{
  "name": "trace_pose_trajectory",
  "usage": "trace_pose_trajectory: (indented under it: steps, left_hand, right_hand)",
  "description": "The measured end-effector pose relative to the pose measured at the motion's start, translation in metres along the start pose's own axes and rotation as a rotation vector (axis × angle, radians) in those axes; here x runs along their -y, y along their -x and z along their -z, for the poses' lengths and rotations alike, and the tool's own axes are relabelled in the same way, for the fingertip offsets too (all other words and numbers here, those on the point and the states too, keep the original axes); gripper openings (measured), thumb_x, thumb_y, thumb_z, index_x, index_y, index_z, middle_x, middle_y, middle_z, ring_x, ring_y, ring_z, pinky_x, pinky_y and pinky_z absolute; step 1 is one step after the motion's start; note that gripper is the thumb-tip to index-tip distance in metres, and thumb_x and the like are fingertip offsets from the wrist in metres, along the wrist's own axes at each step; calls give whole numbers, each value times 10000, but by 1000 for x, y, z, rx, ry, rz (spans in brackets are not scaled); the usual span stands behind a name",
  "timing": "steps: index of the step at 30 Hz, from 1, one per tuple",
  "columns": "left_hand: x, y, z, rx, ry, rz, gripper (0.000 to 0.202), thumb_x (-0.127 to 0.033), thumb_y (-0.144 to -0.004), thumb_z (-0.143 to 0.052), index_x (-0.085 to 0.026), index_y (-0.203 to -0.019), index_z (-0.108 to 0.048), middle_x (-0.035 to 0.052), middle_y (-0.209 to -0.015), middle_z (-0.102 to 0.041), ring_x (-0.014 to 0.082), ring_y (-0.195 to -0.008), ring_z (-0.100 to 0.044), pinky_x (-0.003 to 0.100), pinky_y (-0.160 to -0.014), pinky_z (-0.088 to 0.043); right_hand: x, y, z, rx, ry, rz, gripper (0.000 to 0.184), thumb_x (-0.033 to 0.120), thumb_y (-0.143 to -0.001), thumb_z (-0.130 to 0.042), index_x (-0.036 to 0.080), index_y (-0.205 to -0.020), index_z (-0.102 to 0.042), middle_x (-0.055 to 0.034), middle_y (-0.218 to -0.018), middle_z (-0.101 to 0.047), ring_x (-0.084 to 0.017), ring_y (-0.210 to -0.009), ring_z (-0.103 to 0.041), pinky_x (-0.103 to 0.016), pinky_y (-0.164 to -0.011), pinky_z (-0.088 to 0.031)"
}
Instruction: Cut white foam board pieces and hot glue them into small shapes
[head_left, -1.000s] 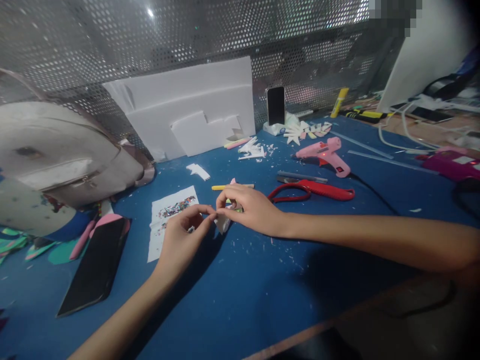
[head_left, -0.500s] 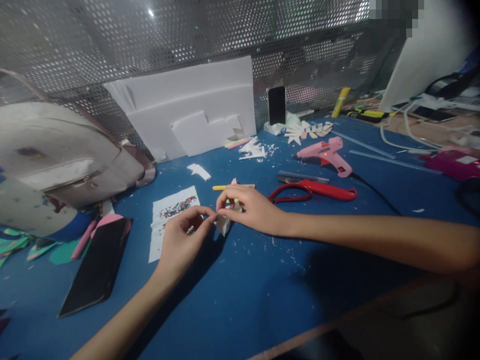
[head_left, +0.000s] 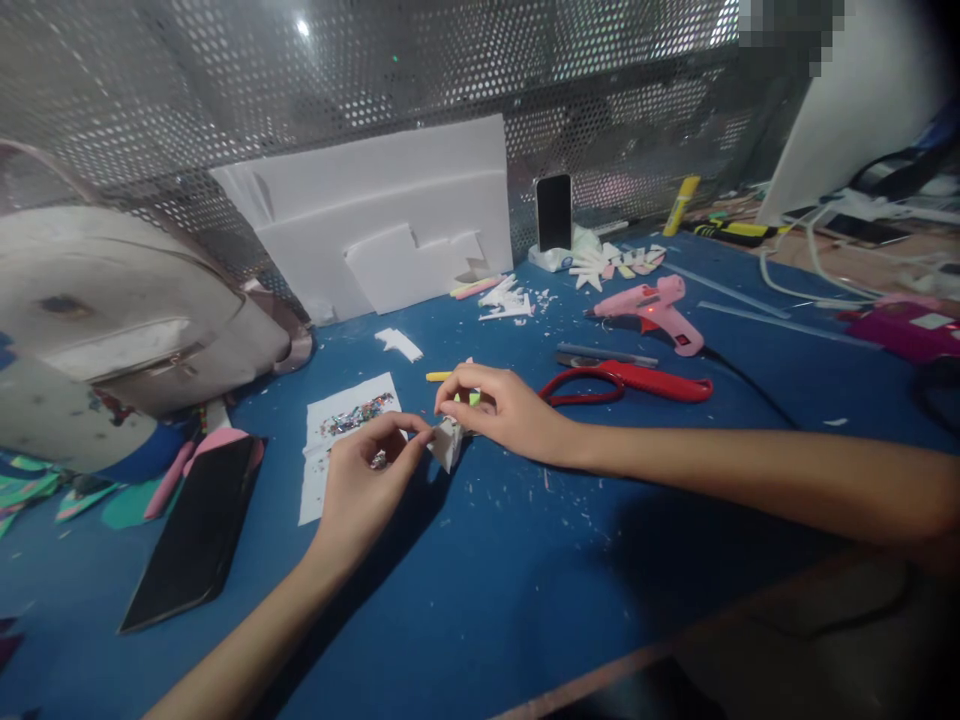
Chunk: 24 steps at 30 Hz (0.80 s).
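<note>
My left hand [head_left: 367, 480] is curled in a pinch, thumb and forefinger touching the corner of a small white foam piece [head_left: 448, 442] on the blue table [head_left: 480, 590]. Something small and glittery shows inside its fingers. My right hand [head_left: 504, 408] comes in from the right and grips the same foam piece from above with closed fingers. A bit of pink and green material shows under those fingers. Just left of my hands lies a white paper [head_left: 341, 440] with a heap of coloured glitter on it.
Red scissors [head_left: 626, 382], a pink glue gun [head_left: 654, 310] and a yellow pencil [head_left: 439, 377] lie behind my hands. White foam boards [head_left: 390, 225] lean on the perforated metal wall. A dark phone [head_left: 191, 530] lies at left, another phone [head_left: 553, 210] stands upright at the back.
My right hand has shifted a little up and back over the foam piece, covering the pencil's middle. My left hand has stayed pinched at the piece's corner.
</note>
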<state>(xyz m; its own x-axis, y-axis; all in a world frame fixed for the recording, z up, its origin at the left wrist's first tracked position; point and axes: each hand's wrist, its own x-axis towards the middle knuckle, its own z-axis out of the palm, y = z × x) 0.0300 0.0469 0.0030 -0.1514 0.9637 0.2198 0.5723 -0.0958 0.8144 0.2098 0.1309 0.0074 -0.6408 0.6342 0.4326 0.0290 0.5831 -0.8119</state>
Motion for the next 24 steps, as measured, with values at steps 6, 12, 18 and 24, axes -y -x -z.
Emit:
trace_pose_trajectory:
  steps: [6, 12, 18, 24]
  left_hand:
    - [0, 2, 0, 0, -29, -35, 143, -331, -839, -617, -202, -802, -666, -8, -731, -639, 124, -583, -485, 255, -580, -373]
    - [4, 0, -1, -11, -40, -75, 128, -302, -846, -597, -201, -791, -654, -1, -758, -644, 120, -583, -466, 251, -583, -382]
    - [8, -2, -1, -25, -51, -90, 142, -318, -855, -589, -203, -809, -658, 5, -750, -632, 118, -569, -454, 250, -566, -377]
    - [6, -1, -1, -25, -65, -90, 140, -316, -848, -594, -202, -805, -664, -3, -732, -631, 121, -571, -474, 247, -578, -380]
  right_hand:
    - [46, 2, 35, 92, 175, 88, 139, 215, -943, -493, 168, -927, -624, -16, -928, -622, -113, -789, -538, -249, -681, -384]
    - [42, 44, 115, 298, 716, -358, 414, 500, -923, -509, 189, -663, -598, -7, -628, -573, -116, -552, -448, -295, -552, -278]
    - [7, 90, 192, -147, 948, -755, 424, 559, -849, -560, 149, -761, -622, -109, -769, -645, -129, -652, -509, -356, -662, -330]
    - [-22, 83, 197, -132, 523, -785, 540, 503, -850, -540, 52, -1142, -586, -161, -869, -625, -142, -717, -553, -354, -685, -361]
